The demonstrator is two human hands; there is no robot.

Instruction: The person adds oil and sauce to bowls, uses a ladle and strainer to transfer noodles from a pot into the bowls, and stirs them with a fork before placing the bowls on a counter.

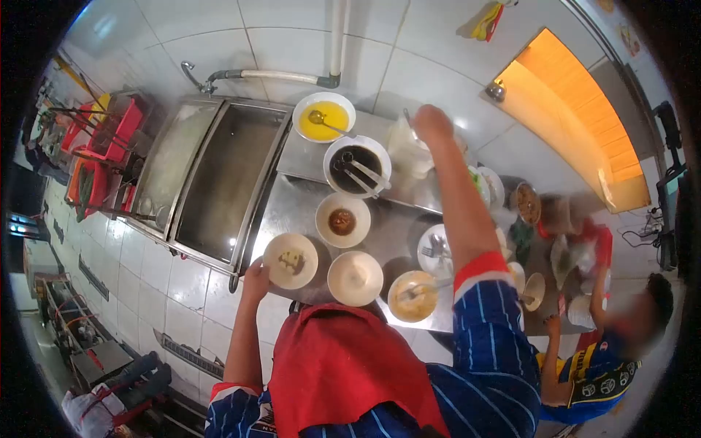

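My left hand grips the rim of a cream bowl with dark sauce at its bottom, at the counter's front left. My right hand is closed above a white plastic container by the wall. A thin metal utensil, perhaps a spoon, shows at its fingers; its lower end is hidden. Between my hands stand a bowl of dark liquid with ladles, a bowl of yellow liquid with a ladle, and a bowl with brown sauce. A pale bowl stands near my apron.
Two steel vats of cloudy liquid adjoin the counter on the left, below a tap. A bowl with a creamy paste and spoon and a plate with forks lie to the right. A co-worker stands at the far right.
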